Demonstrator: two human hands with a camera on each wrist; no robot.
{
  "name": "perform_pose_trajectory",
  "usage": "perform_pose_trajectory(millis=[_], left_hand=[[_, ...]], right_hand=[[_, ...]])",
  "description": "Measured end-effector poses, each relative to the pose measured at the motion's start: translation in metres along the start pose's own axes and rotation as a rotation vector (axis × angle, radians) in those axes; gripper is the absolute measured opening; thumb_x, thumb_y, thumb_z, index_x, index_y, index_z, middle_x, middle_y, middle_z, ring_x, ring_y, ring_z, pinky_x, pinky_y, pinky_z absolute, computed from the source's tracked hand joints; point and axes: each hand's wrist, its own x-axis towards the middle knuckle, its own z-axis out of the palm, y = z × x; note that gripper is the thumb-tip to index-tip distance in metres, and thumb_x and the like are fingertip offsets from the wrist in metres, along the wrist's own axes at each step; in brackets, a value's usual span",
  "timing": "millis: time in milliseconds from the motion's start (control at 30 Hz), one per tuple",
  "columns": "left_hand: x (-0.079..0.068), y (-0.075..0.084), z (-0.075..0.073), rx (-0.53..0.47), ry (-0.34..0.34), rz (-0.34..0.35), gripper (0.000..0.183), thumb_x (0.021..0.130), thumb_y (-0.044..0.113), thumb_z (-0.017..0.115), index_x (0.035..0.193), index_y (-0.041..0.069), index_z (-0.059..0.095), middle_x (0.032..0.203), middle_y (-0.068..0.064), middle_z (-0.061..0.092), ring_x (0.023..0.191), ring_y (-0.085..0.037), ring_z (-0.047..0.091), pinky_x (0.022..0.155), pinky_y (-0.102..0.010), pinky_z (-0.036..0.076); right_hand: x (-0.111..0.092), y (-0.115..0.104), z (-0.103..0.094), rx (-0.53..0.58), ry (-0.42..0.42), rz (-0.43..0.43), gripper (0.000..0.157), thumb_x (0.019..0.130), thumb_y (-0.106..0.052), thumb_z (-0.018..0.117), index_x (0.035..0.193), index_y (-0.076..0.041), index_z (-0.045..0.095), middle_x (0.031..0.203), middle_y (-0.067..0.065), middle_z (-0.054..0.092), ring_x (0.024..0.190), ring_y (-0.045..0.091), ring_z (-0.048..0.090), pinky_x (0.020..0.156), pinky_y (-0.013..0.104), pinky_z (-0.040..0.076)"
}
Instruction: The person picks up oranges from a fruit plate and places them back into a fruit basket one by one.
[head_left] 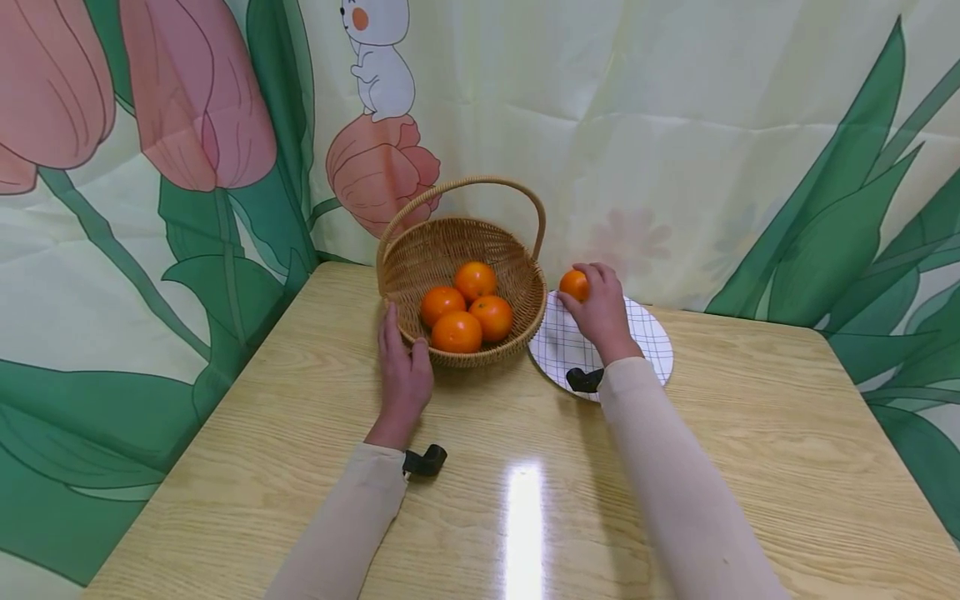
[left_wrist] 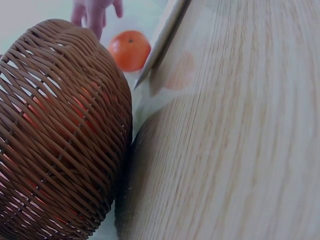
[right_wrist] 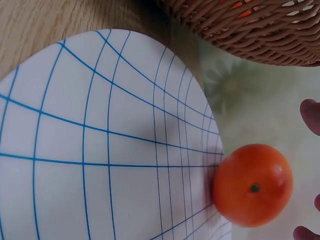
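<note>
A wicker basket with a tall arched handle holds several oranges. My left hand rests its straight fingers along the basket's left front side. To the right, a single orange sits at the far edge of a round white plate with blue grid lines. Over that orange is my right hand, its fingers spread around it. In the right wrist view, the fingertips stand apart from the orange. Woven basket wall fills the left of the left wrist view.
Everything stands on a light wooden table. Directly behind the table's far edge hangs a curtain printed with tulips and a white animal. Black wrist mounts stick out from both sleeves. The plate's left edge lies close beside the basket.
</note>
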Motion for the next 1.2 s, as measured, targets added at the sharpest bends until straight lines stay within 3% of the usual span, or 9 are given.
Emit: perform_pose_trajectory(millis=[667, 1200], left_hand=[[-0.002, 0.0, 0.001, -0.008, -0.015, 0.005, 0.067, 0.094, 0.018, 0.04, 0.156, 0.013, 0.014, 0.161, -0.005, 0.014, 0.145, -0.028, 0.022, 0.115, -0.051, 0.028], [-0.001, -0.003, 0.001, 0.002, 0.01, 0.024, 0.066, 0.094, 0.016, 0.04, 0.155, 0.011, 0.015, 0.16, -0.006, 0.016, 0.146, -0.026, 0.022, 0.117, -0.049, 0.025]], right_hand=[[0.011, 0.015, 0.008, 0.0, -0.085, 0.122, 0.062, 0.09, -0.027, 0.068, 0.144, -0.013, 0.043, 0.151, 0.018, 0.029, 0.132, 0.042, 0.035, 0.108, 0.057, 0.037], [0.021, 0.021, 0.009, -0.021, -0.163, 0.134, 0.065, 0.091, -0.026, 0.066, 0.148, -0.013, 0.037, 0.157, 0.02, 0.019, 0.138, 0.045, 0.026, 0.107, 0.059, 0.036]])
